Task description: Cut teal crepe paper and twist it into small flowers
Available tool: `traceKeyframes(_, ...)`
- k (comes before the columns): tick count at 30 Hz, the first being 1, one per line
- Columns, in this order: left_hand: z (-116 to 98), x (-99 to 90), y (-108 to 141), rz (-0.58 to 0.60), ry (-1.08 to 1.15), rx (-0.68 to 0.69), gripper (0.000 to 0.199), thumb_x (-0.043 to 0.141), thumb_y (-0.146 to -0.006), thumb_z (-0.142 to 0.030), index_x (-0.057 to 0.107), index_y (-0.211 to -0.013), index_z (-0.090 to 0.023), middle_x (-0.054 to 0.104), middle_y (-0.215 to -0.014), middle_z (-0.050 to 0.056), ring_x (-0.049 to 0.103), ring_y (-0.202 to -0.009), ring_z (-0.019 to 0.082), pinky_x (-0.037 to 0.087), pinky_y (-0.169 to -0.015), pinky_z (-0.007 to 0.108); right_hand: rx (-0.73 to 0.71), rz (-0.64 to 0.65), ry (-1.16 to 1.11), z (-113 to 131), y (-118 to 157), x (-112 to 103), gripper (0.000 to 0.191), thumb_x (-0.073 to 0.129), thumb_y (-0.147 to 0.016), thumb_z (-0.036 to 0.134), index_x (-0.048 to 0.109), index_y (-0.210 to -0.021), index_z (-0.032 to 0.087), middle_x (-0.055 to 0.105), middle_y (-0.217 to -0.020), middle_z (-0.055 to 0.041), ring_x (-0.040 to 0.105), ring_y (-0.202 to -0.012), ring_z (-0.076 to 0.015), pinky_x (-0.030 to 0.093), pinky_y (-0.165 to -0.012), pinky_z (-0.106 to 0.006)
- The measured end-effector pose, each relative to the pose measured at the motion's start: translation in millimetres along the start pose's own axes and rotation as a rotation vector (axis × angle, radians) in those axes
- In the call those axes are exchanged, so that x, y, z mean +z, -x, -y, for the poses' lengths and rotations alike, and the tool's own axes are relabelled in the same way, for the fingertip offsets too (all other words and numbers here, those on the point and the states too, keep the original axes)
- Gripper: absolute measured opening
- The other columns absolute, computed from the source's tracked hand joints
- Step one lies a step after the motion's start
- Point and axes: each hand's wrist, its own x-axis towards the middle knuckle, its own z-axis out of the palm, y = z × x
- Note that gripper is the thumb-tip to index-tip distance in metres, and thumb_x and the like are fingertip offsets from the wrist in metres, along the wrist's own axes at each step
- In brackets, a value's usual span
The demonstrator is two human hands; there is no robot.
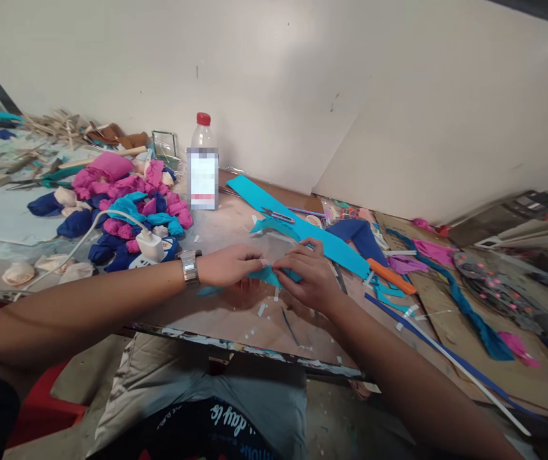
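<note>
Over the table, my left hand [235, 267] and my right hand [306, 275] meet at a small turquoise piece of cloth-like material [265, 275]. Fingers of both hands are closed on it, close together near its middle. Part of the piece is hidden behind the fingers. A long turquoise strip [338, 248] lies just beyond my right hand, with pink-handled snips [281, 216] resting on it. An orange cutter [391, 276] sits at the strip's right end.
Pink, blue and turquoise fabric bundles [125, 188] are heaped at left, with a white charger and cable [148, 246] across them. A red-capped bottle [203, 179] stands near the wall. Cardboard [439, 306] and a white stick [475, 377] lie right.
</note>
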Motion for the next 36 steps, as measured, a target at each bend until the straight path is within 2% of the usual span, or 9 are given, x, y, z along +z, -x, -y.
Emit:
traceKeyframes(8, -0.7, 1.6, 1.6, 0.068, 0.197, -0.112, 0.036, 0.056, -0.099, -0.052, 0.06, -0.087, -0.017, 0.069, -0.075, 0.002, 0.064, -0.065, 0.015, 0.049, -0.061, 0.027, -0.023, 0.009, -0.013, 1.3, 0.2, -1.3, 0.008, 0.067, -0.098, 0.02, 0.071, -0.093, 0.026, 0.079, -0.082, 0.003, 0.071, -0.081, -0.0158, 0.034, -0.099, -0.042)
traceKeyframes(17, 5.9, 3.9, -0.6, 0.022, 0.219, -0.065, 0.036, 0.065, -0.095, -0.05, 0.067, -0.091, -0.015, 0.067, -0.069, 0.001, 0.063, -0.062, 0.015, 0.048, -0.059, 0.025, -0.042, 0.01, -0.009, 1.3, -0.5, 0.0, 0.008, 0.067, -0.098, 0.02, 0.071, -0.094, 0.025, 0.079, -0.082, 0.0017, 0.072, -0.081, -0.0166, 0.036, -0.099, -0.043)
traceKeyframes(22, 5.0, 4.5, -0.3, -0.031, 0.151, -0.034, 0.039, 0.068, -0.092, -0.053, 0.069, -0.086, -0.015, 0.067, -0.07, 0.002, 0.059, -0.063, 0.014, 0.045, -0.058, 0.024, -0.027, 0.027, -0.013, 1.4, 0.0, 1.0, 0.008, 0.067, -0.098, 0.02, 0.071, -0.094, 0.026, 0.08, -0.083, 0.002, 0.072, -0.083, -0.0168, 0.035, -0.1, -0.043)
traceKeyframes(29, 4.1, 3.7, 0.1, 0.006, 0.159, -0.034, 0.039, 0.065, -0.094, -0.052, 0.07, -0.085, -0.014, 0.067, -0.07, 0.003, 0.057, -0.063, 0.014, 0.042, -0.059, 0.025, -0.038, 0.033, 0.004, 0.6, 0.6, 0.8, 0.008, 0.067, -0.098, 0.019, 0.071, -0.094, 0.026, 0.08, -0.085, 0.0021, 0.072, -0.085, -0.0171, 0.034, -0.1, -0.043)
traceKeyframes(36, 4.8, 2.7, -0.5, -0.044, 0.035, -0.007, 0.038, 0.063, -0.095, -0.049, 0.071, -0.08, -0.015, 0.058, -0.065, -0.001, 0.047, -0.062, 0.012, 0.033, -0.058, 0.025, -0.012, 0.053, 0.001, 3.1, -0.6, 0.7, 0.007, 0.064, -0.1, 0.021, 0.069, -0.096, 0.024, 0.079, -0.085, 0.0007, 0.071, -0.086, -0.0189, 0.032, -0.099, -0.044)
